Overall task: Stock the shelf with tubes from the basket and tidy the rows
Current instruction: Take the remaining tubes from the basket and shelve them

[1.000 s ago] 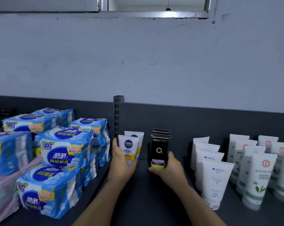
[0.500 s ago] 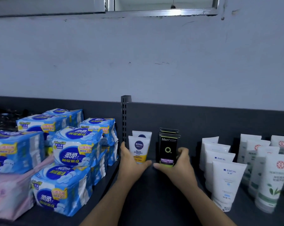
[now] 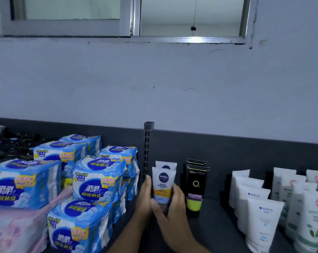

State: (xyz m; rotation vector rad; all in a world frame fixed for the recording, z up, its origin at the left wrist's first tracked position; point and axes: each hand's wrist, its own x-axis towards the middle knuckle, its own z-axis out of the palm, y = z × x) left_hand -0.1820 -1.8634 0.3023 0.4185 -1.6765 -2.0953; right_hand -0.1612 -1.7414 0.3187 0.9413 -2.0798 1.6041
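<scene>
A white and yellow Nivea tube (image 3: 163, 183) stands upright at the front of its row on the dark shelf (image 3: 213, 227), with a second Nivea tube (image 3: 166, 164) right behind it. My left hand (image 3: 145, 199) presses against its left side and my right hand (image 3: 172, 210) wraps its right side and base. To the right stands a black and green Men tube (image 3: 195, 189), untouched, with another black tube (image 3: 196, 161) behind it. No basket is in view.
Blue sanitary pad packs (image 3: 98, 178) are stacked at left beyond a slotted shelf post (image 3: 147, 148). Rows of white tubes (image 3: 262, 221) and white tubes with green print (image 3: 311, 223) fill the right. A grey wall rises behind the shelf.
My right hand left the black Men tube and moved left onto the Nivea tube. Both hands now clasp the Nivea tube. The camera view tilted upward.
</scene>
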